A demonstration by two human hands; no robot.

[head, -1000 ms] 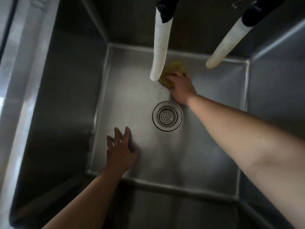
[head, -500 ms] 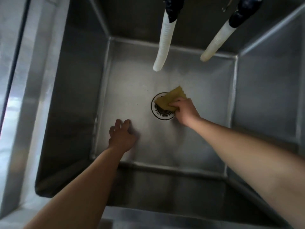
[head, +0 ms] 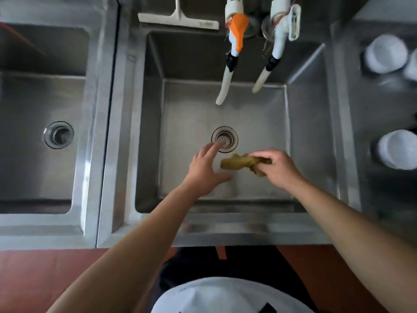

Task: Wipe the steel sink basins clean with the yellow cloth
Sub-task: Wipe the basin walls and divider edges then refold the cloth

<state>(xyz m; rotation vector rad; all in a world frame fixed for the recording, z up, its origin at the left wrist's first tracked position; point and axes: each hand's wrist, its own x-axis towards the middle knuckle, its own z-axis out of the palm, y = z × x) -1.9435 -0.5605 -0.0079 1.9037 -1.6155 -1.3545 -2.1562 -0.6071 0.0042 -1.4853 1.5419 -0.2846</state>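
Observation:
I look straight down into the deep middle steel basin (head: 187, 114) with a round drain strainer (head: 224, 139) in its floor. My right hand (head: 278, 167) is shut on the crumpled yellow cloth (head: 239, 164), held above the basin floor just right of and nearer than the drain. My left hand (head: 206, 168) is open with fingers spread, its fingertips over the drain's left edge and its thumb close to the cloth. A second, shallower steel basin (head: 40, 105) with its own drain (head: 59, 134) lies to the left.
Two white hose spouts (head: 223, 86) (head: 261, 80) hang from the taps into the back of the middle basin. A white squeegee (head: 178, 20) lies on the back ledge. White bowls (head: 385, 53) (head: 397, 149) stand on the steel counter at right. Red floor shows below the sink's front edge.
My head has pulled back from inside the basin, so both basins show. My right hand lifted the cloth off the drain toward me. My left hand rose from the basin floor toward the cloth.

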